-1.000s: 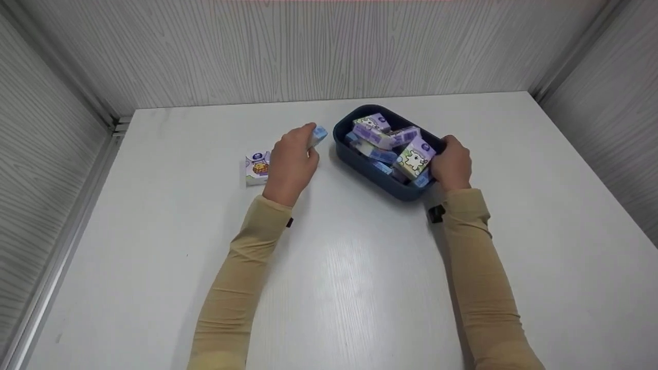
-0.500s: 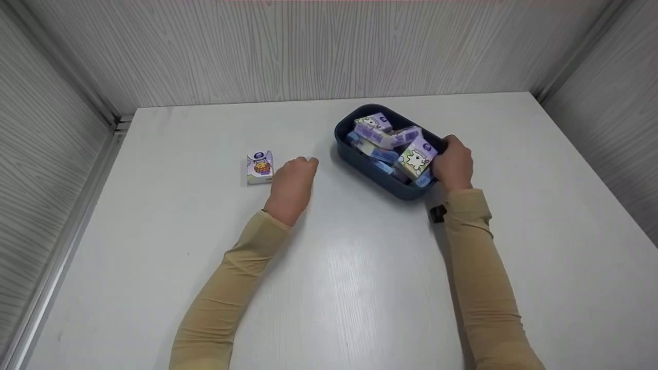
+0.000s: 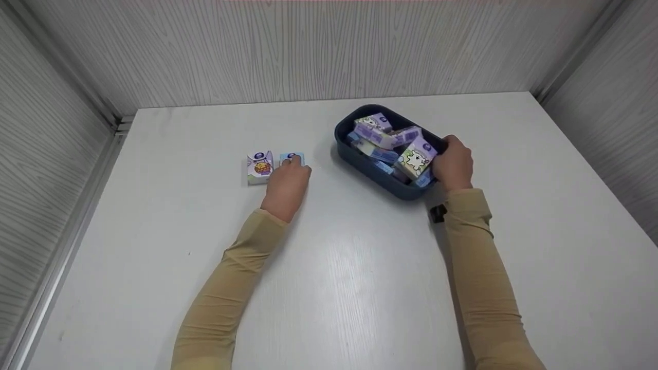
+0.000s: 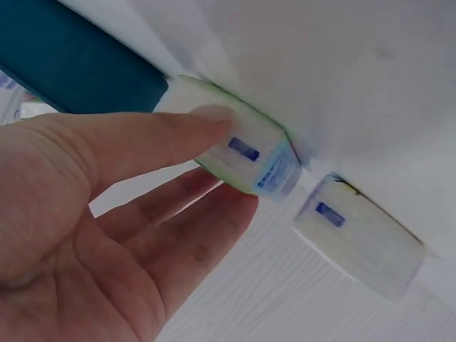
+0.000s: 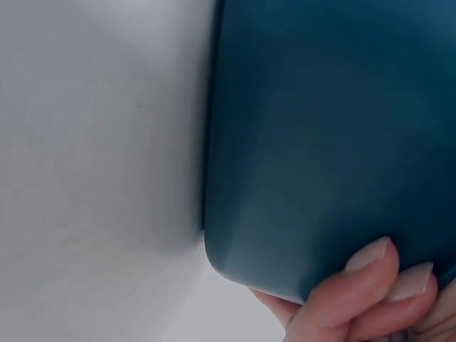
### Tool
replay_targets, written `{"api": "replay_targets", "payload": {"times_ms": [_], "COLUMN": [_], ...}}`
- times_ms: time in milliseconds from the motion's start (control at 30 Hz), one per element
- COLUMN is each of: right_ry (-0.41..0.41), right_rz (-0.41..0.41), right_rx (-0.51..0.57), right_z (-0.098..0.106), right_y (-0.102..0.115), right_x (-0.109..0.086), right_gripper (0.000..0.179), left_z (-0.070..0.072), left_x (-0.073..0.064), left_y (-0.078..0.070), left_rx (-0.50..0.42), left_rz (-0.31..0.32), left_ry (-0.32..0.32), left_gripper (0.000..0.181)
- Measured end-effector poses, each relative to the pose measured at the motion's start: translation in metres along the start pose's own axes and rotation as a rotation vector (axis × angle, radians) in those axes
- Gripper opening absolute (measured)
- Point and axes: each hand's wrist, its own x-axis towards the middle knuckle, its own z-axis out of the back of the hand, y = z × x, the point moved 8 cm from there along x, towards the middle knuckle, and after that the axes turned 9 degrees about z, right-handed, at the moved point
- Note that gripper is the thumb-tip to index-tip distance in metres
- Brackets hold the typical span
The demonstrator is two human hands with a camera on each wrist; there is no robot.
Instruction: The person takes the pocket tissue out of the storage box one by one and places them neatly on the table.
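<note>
My left hand (image 3: 287, 189) pinches a small light-blue cardboard box (image 4: 260, 146) at the table, thumb on one side and fingers on the other. Beside it, a small gap away, lies a purple-and-white box (image 3: 260, 168) with a cartoon print; its plain side faces the left wrist camera. My right hand (image 3: 452, 163) grips the near right end of a dark blue plastic bin (image 3: 369, 170). In the right wrist view, bent fingers (image 5: 345, 299) press its outer wall. Several purple boxes (image 3: 415, 158) and blue boxes lie jumbled inside the bin.
The white table (image 3: 339, 288) meets a wood-grain panel (image 3: 329, 51) at the back. Further panels rise at the left and right. A small black device (image 3: 437, 213) sits at the right wrist.
My left hand has brought the blue box from near the bin down and left, beside the purple box, its fingers shifting over it. The right hand and bin stay nearly still.
</note>
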Motion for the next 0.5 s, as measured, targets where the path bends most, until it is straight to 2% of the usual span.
{"api": "replay_targets", "payload": {"times_ms": [200,500], "right_ry": [-0.007,-0.003], "right_rz": [0.009,-0.003], "right_rx": [-0.002,-0.005], "right_z": [0.002,0.000], "right_y": [0.001,0.000], "right_x": [0.000,0.000], "right_gripper": [0.040,0.040], "left_z": [-0.002,0.005], "left_x": [0.004,0.003], "left_y": [0.009,0.019], "left_rx": [-0.007,-0.032], "left_rz": [0.009,0.045], "left_ry": [0.028,-0.020], "left_gripper": [0.030,0.024]}}
